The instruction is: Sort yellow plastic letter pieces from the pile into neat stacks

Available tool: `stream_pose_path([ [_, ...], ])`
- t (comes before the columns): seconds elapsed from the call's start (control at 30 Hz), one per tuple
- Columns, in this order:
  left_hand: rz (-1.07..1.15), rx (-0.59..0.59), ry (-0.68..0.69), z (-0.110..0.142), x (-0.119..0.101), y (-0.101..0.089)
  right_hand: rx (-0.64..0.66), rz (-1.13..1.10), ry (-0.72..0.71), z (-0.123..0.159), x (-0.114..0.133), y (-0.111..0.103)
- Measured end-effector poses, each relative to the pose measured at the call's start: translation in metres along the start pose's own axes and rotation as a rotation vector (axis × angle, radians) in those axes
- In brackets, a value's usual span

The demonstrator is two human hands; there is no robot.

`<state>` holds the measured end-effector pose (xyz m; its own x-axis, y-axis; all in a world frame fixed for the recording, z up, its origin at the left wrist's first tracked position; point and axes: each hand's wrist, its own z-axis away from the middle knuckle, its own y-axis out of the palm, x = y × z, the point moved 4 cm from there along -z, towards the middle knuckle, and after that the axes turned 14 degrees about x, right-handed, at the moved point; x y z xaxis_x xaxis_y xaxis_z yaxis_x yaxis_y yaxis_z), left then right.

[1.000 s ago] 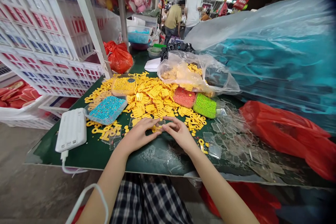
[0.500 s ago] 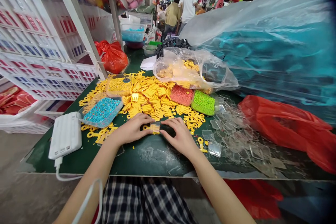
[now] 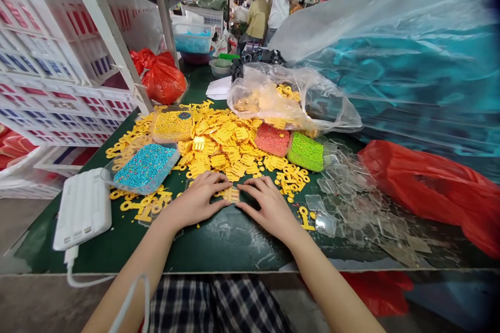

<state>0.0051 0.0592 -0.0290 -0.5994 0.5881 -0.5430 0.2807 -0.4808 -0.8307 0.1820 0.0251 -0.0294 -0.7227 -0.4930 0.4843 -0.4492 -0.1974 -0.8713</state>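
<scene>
At the far left of the green table lies a white power bank, its cable trailing off the near edge. Just beyond it sits a clear tray of blue beads, and behind that a tray of yellow beads, both resting among a wide heap of yellow plastic pieces. The person's left hand lies palm down near the front of the heap, its fingers together and pressed on the left edge of a small yellow plastic piece that lies flat on the table between the two hands. The right hand mirrors it, fingers bunched and touching the same piece from the right; whether either hand truly grips it or only presses on it, I cannot tell. Further right stand a tray of red beads and one of green beads, touching each other, with a clear plastic bag of more yellow pieces behind. Right again, clear plastic squares lie scattered, and a red bag slumps at the table's end
</scene>
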Motion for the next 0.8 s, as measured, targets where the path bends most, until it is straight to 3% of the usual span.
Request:
stream_pose_path([
  [0.33, -0.010, 0.041, -0.052, 0.0008, -0.0025, -0.0019, 0.007, 0.043, -0.013, 0.0005, -0.0027, 0.0017],
  [0.8, -0.018, 0.011, -0.076, 0.0014, 0.0007, -0.0014, 0.001, 0.075, -0.006, 0.0007, -0.0031, 0.0034],
])
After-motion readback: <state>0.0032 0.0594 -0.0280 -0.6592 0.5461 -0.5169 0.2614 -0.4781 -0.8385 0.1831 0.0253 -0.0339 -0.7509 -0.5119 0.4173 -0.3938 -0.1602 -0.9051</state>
